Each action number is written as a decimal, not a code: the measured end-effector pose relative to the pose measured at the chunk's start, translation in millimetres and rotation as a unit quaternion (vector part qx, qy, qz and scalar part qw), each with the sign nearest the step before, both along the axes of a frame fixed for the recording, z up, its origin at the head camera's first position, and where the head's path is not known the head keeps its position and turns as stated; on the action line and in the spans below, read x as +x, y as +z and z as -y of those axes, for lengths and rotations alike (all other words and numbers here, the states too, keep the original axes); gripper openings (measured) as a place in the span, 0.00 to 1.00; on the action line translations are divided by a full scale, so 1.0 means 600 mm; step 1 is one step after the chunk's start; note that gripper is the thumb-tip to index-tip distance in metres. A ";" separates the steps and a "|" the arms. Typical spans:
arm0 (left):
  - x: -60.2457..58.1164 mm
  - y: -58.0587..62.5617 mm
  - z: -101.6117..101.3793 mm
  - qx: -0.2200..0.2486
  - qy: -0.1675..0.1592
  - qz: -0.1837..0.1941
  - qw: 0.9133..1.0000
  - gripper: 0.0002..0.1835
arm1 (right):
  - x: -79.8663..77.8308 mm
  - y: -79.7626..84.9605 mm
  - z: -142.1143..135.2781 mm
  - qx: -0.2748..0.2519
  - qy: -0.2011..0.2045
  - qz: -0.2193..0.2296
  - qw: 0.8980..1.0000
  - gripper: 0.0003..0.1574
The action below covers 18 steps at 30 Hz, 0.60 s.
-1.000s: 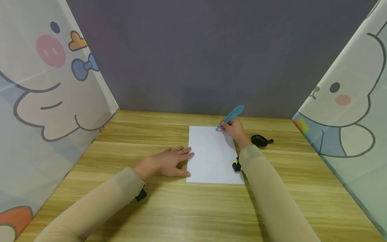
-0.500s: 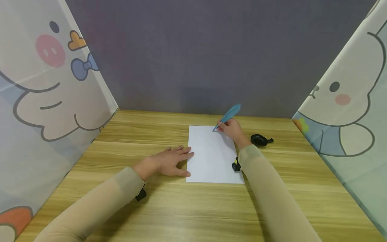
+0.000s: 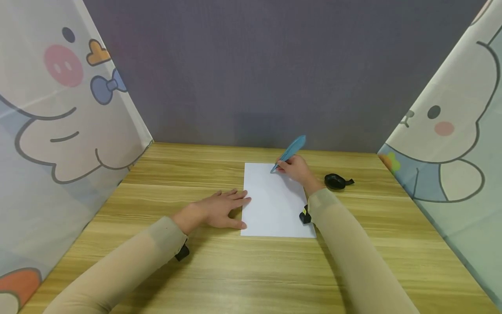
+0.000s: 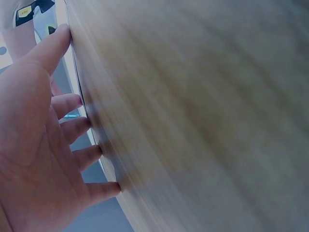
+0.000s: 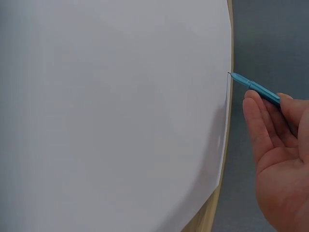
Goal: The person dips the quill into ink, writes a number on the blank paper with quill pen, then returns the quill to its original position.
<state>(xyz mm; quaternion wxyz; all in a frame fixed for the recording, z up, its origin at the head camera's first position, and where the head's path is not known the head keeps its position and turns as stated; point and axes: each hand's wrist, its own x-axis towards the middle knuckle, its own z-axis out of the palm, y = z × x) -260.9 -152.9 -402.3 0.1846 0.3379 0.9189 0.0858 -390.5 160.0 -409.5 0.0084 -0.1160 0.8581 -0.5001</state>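
A sheet of white paper (image 3: 270,205) lies upright on the wooden table. Along its left edge rests my left hand (image 3: 221,211), palm down with spread fingers, thumb and some fingertips on the paper. My right hand (image 3: 297,168) pinches a blue feather-shaped pen (image 3: 293,148) near the paper's top edge, the feather end slanting up to the right. In the right wrist view the pen's tip (image 5: 231,74) meets the sheet. A faint thin line runs from it; whether ink or shadow, I cannot tell.
Right of the paper lies a small black object (image 3: 335,181) with a short tail, like a tape roll. A dark grey panel (image 3: 251,78) closes off the back. Cartoon-printed cloths (image 3: 82,148) hang at both sides of the table (image 3: 219,270).
The right hand has shifted left and slightly down along the paper's top with the pen. The left hand stays in place.
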 end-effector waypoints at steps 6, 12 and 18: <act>0.000 0.000 -0.001 0.001 0.003 0.000 1.000 0.50 | 0.005 0.000 0.006 -0.006 0.015 0.001 1.000 0.19; -0.001 -0.002 -0.002 0.000 0.002 -0.005 1.000 0.51 | 0.014 0.002 0.014 0.011 0.037 -0.015 0.999 0.19; -0.004 -0.005 -0.002 -0.003 0.001 -0.009 1.000 0.51 | 0.015 -0.001 0.020 0.012 0.048 -0.022 0.999 0.18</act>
